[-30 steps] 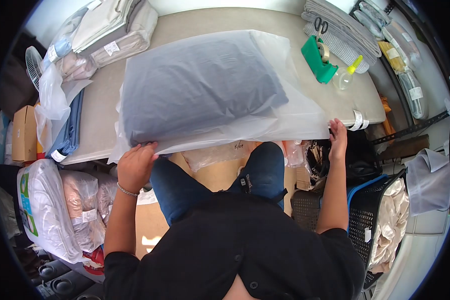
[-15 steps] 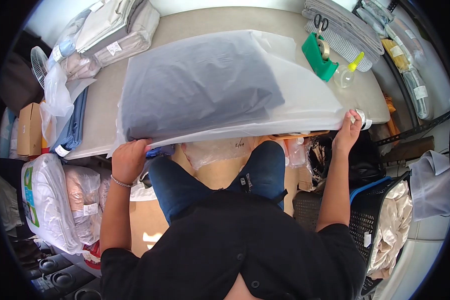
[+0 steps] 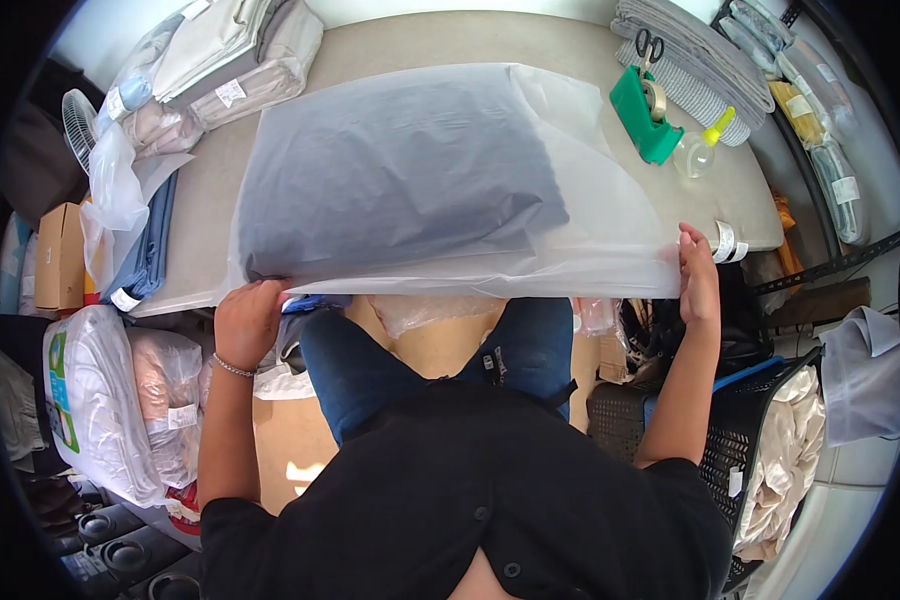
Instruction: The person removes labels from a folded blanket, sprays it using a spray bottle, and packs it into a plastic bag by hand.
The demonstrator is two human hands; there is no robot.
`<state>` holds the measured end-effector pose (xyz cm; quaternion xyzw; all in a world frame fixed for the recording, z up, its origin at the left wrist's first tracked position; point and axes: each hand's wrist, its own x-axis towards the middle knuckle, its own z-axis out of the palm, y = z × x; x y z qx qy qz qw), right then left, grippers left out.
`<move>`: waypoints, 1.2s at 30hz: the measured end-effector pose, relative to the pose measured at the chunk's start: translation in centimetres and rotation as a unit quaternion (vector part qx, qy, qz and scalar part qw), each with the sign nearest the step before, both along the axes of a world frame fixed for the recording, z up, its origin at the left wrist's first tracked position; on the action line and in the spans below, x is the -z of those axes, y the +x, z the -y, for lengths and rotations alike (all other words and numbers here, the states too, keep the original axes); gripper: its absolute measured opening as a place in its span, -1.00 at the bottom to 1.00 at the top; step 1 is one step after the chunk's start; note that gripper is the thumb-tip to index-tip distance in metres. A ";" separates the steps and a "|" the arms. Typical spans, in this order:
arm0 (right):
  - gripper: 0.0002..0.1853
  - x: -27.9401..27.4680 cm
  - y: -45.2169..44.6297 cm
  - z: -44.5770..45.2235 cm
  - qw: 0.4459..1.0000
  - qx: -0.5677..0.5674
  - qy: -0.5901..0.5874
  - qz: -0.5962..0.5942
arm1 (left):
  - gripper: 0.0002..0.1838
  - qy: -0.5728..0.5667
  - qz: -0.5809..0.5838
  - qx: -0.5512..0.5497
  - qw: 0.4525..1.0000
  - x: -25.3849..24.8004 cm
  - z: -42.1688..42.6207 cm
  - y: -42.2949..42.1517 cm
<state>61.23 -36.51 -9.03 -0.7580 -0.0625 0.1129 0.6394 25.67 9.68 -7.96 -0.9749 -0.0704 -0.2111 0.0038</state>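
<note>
A translucent plastic bag (image 3: 620,220) lies across the table, with dark folded cloth (image 3: 400,180) showing through its left and middle part. The bag's near edge hangs slightly over the table's front edge. My left hand (image 3: 248,322) is closed on the bag's near left corner, fingers pinching the plastic. At the bag's right end, my right hand (image 3: 699,275) has its fingers stretched out against the plastic edge. White labels (image 3: 727,242) lie on the table just beyond that hand.
A green tape dispenser (image 3: 645,120) with scissors (image 3: 649,46) and a clear bottle with a yellow nozzle (image 3: 695,155) stand at the back right. Folded fabrics (image 3: 232,75) are stacked at the back left. A black basket (image 3: 760,450) with cream cloth stands at my right.
The bag's right near edge has dropped and now lies flatter. My right hand has gone from pinching the corner to stretched fingers, slightly lower. My left hand keeps its hold.
</note>
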 end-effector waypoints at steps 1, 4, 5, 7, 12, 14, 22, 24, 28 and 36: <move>-0.42 -0.5 0.3 -0.1 1.000 -0.015 -0.025 -0.007 | -0.89 0.000 -0.002 -0.003 1.000 0.0 0.0 0.0; -0.45 -1.8 0.8 -1.4 0.998 -0.036 -0.040 0.036 | -0.89 0.001 -0.007 -0.009 1.000 -0.1 0.1 0.0; -0.44 -2.1 0.9 -1.4 0.992 -0.073 -0.074 0.075 | -0.89 0.002 -0.013 -0.014 1.000 -0.1 0.1 0.0; -0.42 -2.3 0.7 -1.1 0.996 -0.042 -0.028 0.070 | -0.90 0.016 -0.002 0.002 1.000 0.1 0.0 0.1; -0.42 -1.2 1.2 -0.3 0.981 -0.024 -0.166 0.100 | -0.93 0.019 -0.032 -0.017 0.999 -0.2 0.4 0.2; -0.44 -2.9 0.8 -0.5 0.957 -0.038 -0.262 0.115 | -0.93 0.009 -0.005 0.003 1.000 -0.2 0.4 0.3; -0.60 -6.9 -9.3 -11.4 0.760 -0.267 -0.205 0.555 | -0.90 0.014 -0.005 0.014 1.000 -0.6 0.5 0.3; -0.61 -5.3 -11.8 -13.8 0.703 -0.306 -0.222 0.602 | -0.86 0.006 0.004 0.010 1.000 -0.5 0.5 0.6; -0.65 -2.4 -12.1 -15.5 0.705 -0.288 -0.211 0.612 | -0.81 0.009 -0.031 -0.013 0.999 -0.5 0.2 0.1; -0.84 -3.2 -11.6 -15.1 0.702 -0.323 -0.205 0.601 | -0.81 0.005 0.036 0.027 0.999 -0.5 0.5 0.6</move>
